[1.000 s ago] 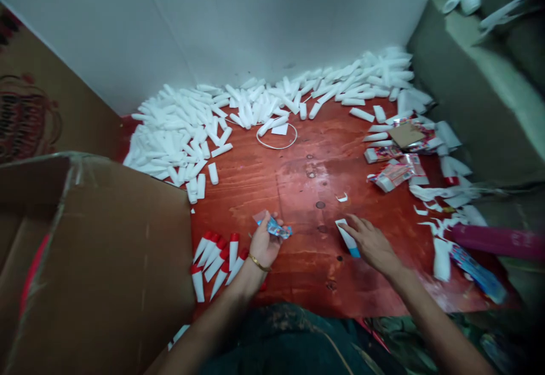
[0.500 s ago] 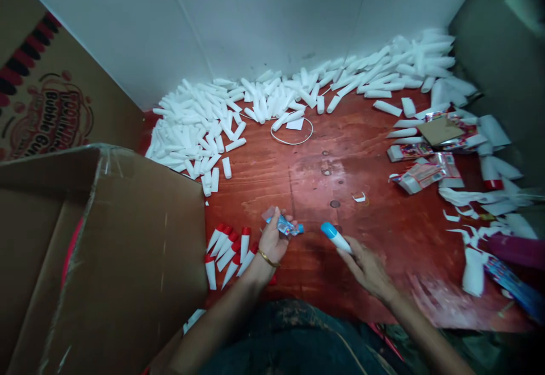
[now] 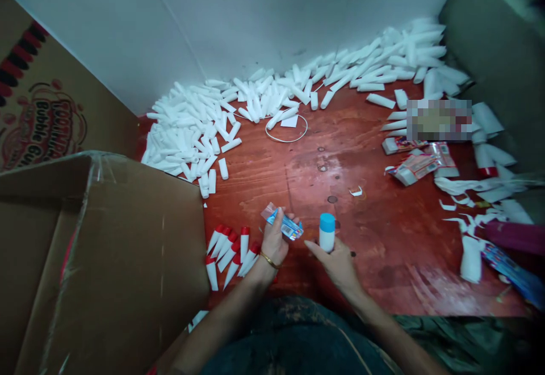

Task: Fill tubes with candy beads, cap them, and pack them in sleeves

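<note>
- Left hand (image 3: 275, 241): holds 1 blue printed wrapper (image 3: 285, 226), thumb pressed across its upper face; a gold-coloured bracelet (image 3: 269, 260) circles the wrist.
- Right hand (image 3: 338, 264): holds 1 white tube (image 3: 326, 243) with its blue cap (image 3: 327, 222) uppermost; the thumb extends left, clear of the tube, and the finger grip behind is mostly hidden.
- Position: tube and wrapper are apart, the tube just right of the wrapper, both above the red wooden surface (image 3: 276, 176).
- Left side: red-capped tubes (image 3: 244, 244) lie grouped between the left forearm and an open cardboard box (image 3: 128, 250).
- Rear: loose white tubes (image 3: 179, 125) are heaped along the pale wall (image 3: 255, 17).
- Right side: printed packets (image 3: 415, 168) lie near white scraps (image 3: 467, 230).
</note>
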Demonstrator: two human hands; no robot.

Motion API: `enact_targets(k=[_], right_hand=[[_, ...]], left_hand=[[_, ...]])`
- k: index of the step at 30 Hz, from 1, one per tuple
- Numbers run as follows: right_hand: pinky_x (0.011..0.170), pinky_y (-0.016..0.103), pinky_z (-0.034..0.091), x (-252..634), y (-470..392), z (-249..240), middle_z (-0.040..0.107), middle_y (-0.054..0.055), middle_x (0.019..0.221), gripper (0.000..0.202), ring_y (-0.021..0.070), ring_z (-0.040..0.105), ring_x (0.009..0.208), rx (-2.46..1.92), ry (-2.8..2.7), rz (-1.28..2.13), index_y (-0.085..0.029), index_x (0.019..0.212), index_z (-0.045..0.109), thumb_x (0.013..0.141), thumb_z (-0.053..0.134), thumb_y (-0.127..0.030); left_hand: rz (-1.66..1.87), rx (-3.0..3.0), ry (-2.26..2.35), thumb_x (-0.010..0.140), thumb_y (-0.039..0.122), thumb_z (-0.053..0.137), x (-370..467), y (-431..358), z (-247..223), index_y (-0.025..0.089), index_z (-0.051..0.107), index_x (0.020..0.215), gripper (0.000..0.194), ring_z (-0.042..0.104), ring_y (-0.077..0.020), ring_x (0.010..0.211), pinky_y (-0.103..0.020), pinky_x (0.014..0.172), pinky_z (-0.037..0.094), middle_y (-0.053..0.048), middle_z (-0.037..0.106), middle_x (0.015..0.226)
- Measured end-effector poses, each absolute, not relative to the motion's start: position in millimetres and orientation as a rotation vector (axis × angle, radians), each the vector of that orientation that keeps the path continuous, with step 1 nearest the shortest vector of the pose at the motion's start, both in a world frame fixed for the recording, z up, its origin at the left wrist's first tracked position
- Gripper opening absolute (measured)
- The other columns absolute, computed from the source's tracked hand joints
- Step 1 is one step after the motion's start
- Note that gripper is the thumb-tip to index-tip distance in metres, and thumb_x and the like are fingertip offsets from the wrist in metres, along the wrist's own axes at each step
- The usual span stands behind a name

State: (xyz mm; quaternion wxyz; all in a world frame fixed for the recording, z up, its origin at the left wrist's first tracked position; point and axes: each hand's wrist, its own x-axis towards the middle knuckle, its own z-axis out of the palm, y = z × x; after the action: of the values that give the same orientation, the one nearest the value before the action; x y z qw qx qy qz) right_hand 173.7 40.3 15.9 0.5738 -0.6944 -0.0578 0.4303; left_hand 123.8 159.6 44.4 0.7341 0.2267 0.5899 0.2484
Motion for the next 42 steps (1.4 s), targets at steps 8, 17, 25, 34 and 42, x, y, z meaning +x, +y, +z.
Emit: enact_targets(k=[8,17,25,34,42], right_hand=[[0.042,0.029,0.048,158,68,12,0.06,0.002,0.058,0.038,0.0165,0.056,0.045,-1.399,0.11,1.092,-0.014,0.076,0.057,0.056,0.064,-0.046],[0.046,0.026,0.043,164,72,4,0.059,0.002,0.055,0.016,0.0144,0.051,0.049,-1.607,0.023,0.862,-0.016,0.062,0.057,0.053,0.055,-0.029],[0.054,0.024,0.042,177,57,7,0.061,0.002,0.066,0.028,0.0145,0.053,0.057,-1.733,-0.252,0.815,-0.016,0.077,0.056,0.066,0.063,-0.041],[0.048,0.023,0.037,165,19,13,0.058,0.0,0.06,0.035,0.0144,0.054,0.051,-1.837,-0.711,0.929,-0.016,0.094,0.054,0.087,0.036,-0.046],[0.048,0.022,0.033,159,20,11,0.062,0.001,0.058,0.037,0.0137,0.056,0.047,-2.05,-0.967,0.72,-0.018,0.085,0.062,0.087,0.039,-0.046]], left_hand=[[0.573,0.724,1.231,0.053,0.044,0.076,124,146,43,0.015,0.052,0.078,0.045,0.065,-0.0181,0.067,-0.028,0.062,0.051,0.003,0.059,0.059],[0.63,0.774,1.247,0.05,0.037,0.079,126,130,32,0.016,0.055,0.087,0.049,0.063,-0.0154,0.06,-0.027,0.062,0.048,0.003,0.06,0.059],[0.568,0.42,1.263,0.066,0.025,0.073,127,150,40,0.016,0.057,0.082,0.024,0.061,-0.0102,0.057,-0.022,0.058,0.048,0.004,0.058,0.058],[0.598,0.311,1.284,0.077,0.022,0.063,123,168,42,0.016,0.056,0.072,0.01,0.062,-0.0105,0.059,-0.022,0.058,0.049,0.003,0.058,0.06],[0.587,0.467,1.246,0.064,0.032,0.073,123,162,40,0.016,0.055,0.075,0.027,0.062,-0.0104,0.06,-0.025,0.063,0.05,0.005,0.058,0.06]])
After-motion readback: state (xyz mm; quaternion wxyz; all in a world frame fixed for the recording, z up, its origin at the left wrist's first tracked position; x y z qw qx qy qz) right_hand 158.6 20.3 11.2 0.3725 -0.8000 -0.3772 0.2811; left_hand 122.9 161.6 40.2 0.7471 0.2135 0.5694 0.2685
